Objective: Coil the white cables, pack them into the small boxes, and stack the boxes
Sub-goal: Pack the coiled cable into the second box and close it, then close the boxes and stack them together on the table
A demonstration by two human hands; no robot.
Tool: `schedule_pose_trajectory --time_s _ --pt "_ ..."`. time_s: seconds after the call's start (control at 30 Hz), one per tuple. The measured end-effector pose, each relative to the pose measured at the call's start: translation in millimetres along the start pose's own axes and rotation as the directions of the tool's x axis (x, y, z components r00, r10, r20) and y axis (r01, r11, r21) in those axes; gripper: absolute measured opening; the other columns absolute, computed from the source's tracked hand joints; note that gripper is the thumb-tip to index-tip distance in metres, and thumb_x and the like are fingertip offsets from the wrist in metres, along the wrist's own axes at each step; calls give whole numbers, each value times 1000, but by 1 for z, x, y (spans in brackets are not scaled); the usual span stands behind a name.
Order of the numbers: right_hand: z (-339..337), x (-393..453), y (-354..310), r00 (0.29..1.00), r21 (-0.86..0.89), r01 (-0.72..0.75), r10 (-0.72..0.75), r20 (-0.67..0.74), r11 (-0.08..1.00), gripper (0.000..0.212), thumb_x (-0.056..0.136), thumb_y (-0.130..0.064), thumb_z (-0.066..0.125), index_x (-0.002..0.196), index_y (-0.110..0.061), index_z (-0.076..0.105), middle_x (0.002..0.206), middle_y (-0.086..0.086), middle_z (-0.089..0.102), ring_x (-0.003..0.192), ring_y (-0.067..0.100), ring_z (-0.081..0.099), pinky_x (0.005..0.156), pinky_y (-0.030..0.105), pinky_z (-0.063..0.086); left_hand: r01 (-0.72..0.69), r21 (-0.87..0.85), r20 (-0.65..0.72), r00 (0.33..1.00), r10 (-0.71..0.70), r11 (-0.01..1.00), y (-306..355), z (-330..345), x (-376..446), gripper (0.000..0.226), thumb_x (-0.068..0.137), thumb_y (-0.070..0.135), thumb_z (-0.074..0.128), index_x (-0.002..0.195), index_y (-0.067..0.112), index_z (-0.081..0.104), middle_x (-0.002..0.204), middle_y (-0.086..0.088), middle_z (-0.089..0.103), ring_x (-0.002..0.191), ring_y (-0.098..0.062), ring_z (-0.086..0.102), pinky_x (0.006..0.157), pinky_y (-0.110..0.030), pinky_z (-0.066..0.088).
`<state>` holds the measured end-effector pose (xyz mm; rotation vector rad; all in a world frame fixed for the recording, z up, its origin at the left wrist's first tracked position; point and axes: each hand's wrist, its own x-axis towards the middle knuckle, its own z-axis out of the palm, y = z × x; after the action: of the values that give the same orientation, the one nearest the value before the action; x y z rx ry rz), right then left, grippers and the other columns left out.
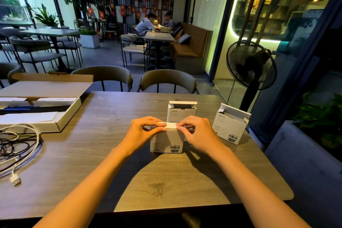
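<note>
A small white box (167, 141) at the middle of the wooden table (111, 153) is pinched along its top flap from both sides by the left hand (143, 131) and the right hand (197, 132). Two open boxes are seen beyond it, one just behind (182, 112) and one to the far right (230, 125). White cables (22, 155) lie tangled at the left edge.

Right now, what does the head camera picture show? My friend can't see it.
Two hands, left hand and right hand, pinch the top flap of a small white box on a wooden table. Two more boxes stand open behind, one at the middle and one at the right. Tangled cables lie at the left.
</note>
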<state>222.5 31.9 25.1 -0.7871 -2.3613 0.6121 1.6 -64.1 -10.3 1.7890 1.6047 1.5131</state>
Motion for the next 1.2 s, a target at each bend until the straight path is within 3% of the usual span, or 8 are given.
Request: schedule_pose_trajectory --time_s 0.37,0.53,0.7,0.83,0.9,1.03,1.1,1.2 --pt "-1 -4 1 998 -21 62 -62 -1 998 21 95 -27 69 113 -18 75 114 -5 69 104 7 61 88 27 57 -63 -8 20 998 63 998 -6 2 -1 30 76 24 83 104 15 79 107 6 73 105 -8 68 74 -21 60" --pt "-1 -2 3 999 -27 50 -49 21 998 24 95 -27 68 117 -17 73 120 -5 67 109 6 57 87 20 53 -109 120 77 992 100 987 -17 -4 -8 48 78 31 81 124 26 69 118 5 68 112 -9 63 74 -21 60" --pt "-1 2 3 994 -10 78 -77 81 997 28 97 -29 66 124 -25 70 126 -10 66 115 6 57 95 26 54 -69 206 98 994 49 976 -25 -17 -15 59 85 24 78 137 38 55 123 6 62 117 -11 59 71 -25 61" --pt "-2 3 4 967 -37 163 -167 -192 986 18 96 -19 67 113 -18 73 112 -5 68 100 3 62 85 21 56 2 361 -71 997 26 932 -38 -38 -21 61 86 20 76 140 37 54 119 1 60 106 -15 59 68 -29 60" --pt "-6 9 8 931 -57 143 -154 -330 988 17 97 -17 66 113 -15 71 113 -3 66 100 6 62 79 22 59 93 420 -179 984 -18 903 -46 -48 -20 62 85 20 77 140 38 54 118 3 59 103 -15 57 76 -31 58" --pt "-15 31 19 929 -124 10 -55 -366 992 41 95 -22 69 135 -19 59 132 0 54 117 12 55 89 25 55 215 423 -294 952 -91 880 -59 -51 -7 64 84 16 78 139 39 55 122 -1 59 112 -19 56 89 -39 56" --pt "-18 44 26 959 -146 -70 26 -282 987 60 92 -26 72 147 -26 46 146 0 45 129 18 50 95 29 49 259 403 -333 935 -123 878 -61 -45 2 63 85 15 76 139 38 55 124 -3 59 114 -21 55 92 -42 55" --pt "-18 59 35 984 -178 -164 148 -100 970 79 91 -32 74 156 -36 30 163 1 28 146 26 35 112 49 43 287 373 -345 926 -155 882 -65 -36 16 62 87 13 74 139 39 53 125 -3 58 115 -20 54 95 -44 54"
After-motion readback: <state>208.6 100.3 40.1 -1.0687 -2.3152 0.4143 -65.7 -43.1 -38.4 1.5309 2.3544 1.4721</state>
